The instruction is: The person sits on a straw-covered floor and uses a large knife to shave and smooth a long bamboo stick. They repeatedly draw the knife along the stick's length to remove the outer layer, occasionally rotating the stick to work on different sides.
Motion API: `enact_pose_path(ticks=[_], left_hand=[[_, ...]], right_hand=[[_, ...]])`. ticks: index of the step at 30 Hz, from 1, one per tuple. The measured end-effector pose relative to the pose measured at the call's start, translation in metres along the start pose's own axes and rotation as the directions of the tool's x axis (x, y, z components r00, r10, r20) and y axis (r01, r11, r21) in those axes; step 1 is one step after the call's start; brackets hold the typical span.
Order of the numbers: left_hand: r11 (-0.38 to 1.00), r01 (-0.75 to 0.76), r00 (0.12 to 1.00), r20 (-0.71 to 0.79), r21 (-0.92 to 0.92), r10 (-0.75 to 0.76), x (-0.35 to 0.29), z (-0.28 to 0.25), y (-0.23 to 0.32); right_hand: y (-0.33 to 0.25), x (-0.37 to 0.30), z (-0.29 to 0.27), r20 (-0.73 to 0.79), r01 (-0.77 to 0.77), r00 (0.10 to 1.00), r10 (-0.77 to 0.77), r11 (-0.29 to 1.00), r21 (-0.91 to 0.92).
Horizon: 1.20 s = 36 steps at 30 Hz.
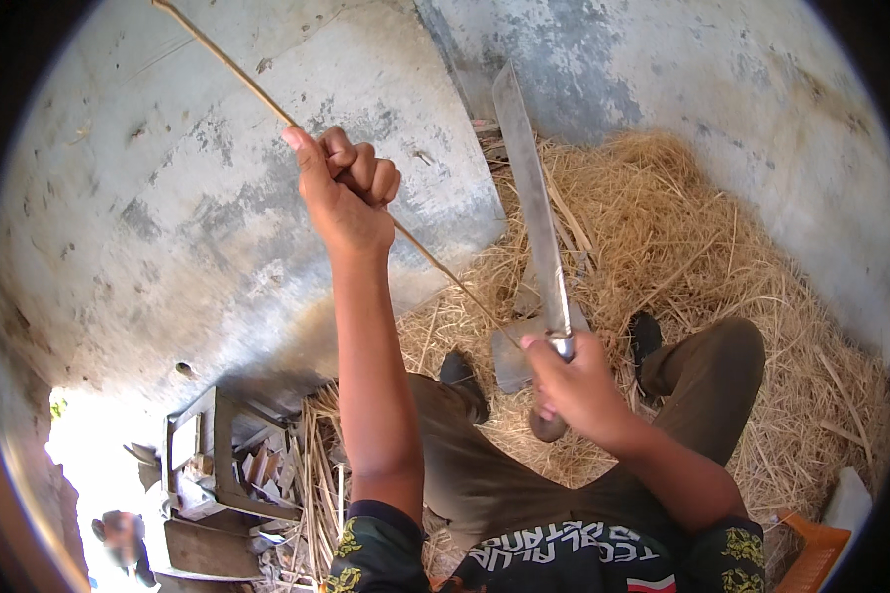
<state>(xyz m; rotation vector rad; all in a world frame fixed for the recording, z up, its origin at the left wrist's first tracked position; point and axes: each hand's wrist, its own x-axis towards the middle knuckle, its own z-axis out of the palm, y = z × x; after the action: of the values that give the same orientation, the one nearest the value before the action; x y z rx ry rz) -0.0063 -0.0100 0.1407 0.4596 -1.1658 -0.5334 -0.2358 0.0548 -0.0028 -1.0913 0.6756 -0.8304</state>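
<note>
My left hand [351, 193] is closed in a fist around the stick [229, 67], with the thumb laid along it. The stick is thin and light brown. It runs on a diagonal from the upper left, through the fist, and down toward my right hand [581, 385]. Its lower end lies at the right thumb; I cannot tell whether the two touch.

My right hand is wrapped around the handle of the machete [534, 188]. The blade points up and away from me, tilted slightly left, with its tip in front of the wall [218, 188]. The rounded butt of the handle projects below the fingers.

Both hands are held in front of my body, above my spread legs. A grey slab [509, 371] lies on the floor between my shoes [462, 383], beyond the right hand. Straw [801, 376] surrounds it, heaped higher toward the corner. To my left stand a wooden cabinet [230, 469] and, just beside it, loose strips [321, 474]. An orange crate [811, 553] sits at lower right.
</note>
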Motion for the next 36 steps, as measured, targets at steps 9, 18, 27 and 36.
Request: enact_pose_path(ticks=[9, 18, 27, 36], left_hand=[[0.987, 0.066, 0.938, -0.329, -0.143, -0.111, -0.018, -0.016, -0.02], [0.963, 0.01, 0.979, -0.194, -0.269, -0.064, -0.037, -0.015, -0.015], [0.996, 0.085, 0.995, -0.045, -0.021, -0.086, -0.064, 0.005, -0.016], [0.988, -0.067, 0.997, 0.03, -0.141, 0.072, -0.087, -0.007, -0.028]], right_hand=[[0.016, 0.026, -0.004, 0.01, -0.184, 0.983, 0.184, 0.98, 0.077], [0.007, 0.008, -0.033, -0.066, -0.19, 0.98, 0.19, 0.982, 0.004], [0.031, -0.007, -0.043, -0.167, -0.188, 0.971, 0.169, 0.977, -0.102], [0.031, -0.014, -0.004, -0.168, -0.193, 0.967, 0.19, 0.981, -0.006]])
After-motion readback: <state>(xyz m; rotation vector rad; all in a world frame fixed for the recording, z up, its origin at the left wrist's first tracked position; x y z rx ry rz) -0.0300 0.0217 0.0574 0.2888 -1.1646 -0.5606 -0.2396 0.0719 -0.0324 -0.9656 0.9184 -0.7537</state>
